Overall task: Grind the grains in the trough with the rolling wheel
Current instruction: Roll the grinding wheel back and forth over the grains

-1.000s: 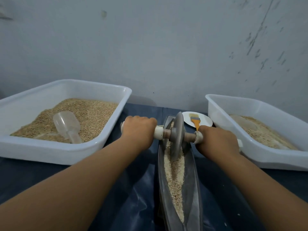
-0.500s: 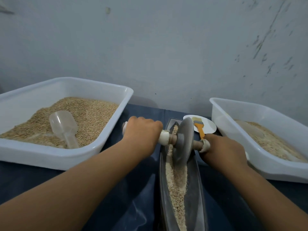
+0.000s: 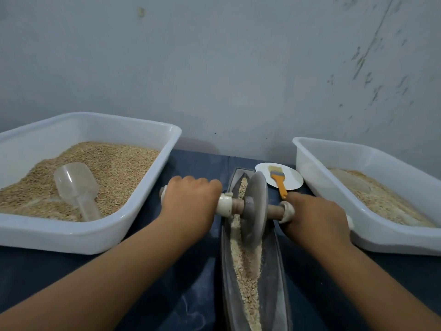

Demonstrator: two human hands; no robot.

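A long dark metal trough point(image 3: 278, 278) runs away from me at centre, with pale crushed grains point(image 3: 247, 263) lying along its groove. The grey rolling wheel point(image 3: 255, 206) stands upright in the trough near its far half, on a wooden axle with white end collars. My left hand point(image 3: 191, 201) grips the left handle of the axle. My right hand point(image 3: 315, 218) grips the right handle. Both handles are hidden under my fingers.
A white tub point(image 3: 143, 211) of brown grain with a clear plastic scoop point(image 3: 76, 185) sits at the left. Another white tub point(image 3: 334, 187) holding paler grain stands at the right. Behind the trough a small white plate point(image 3: 291, 180) carries an orange brush point(image 3: 279, 180). A dark blue cloth point(image 3: 181, 283) covers the table.
The wheel has rolled toward me along the trough with both hands, uncovering grains at the far end. The axle now tilts slightly, right end lower.
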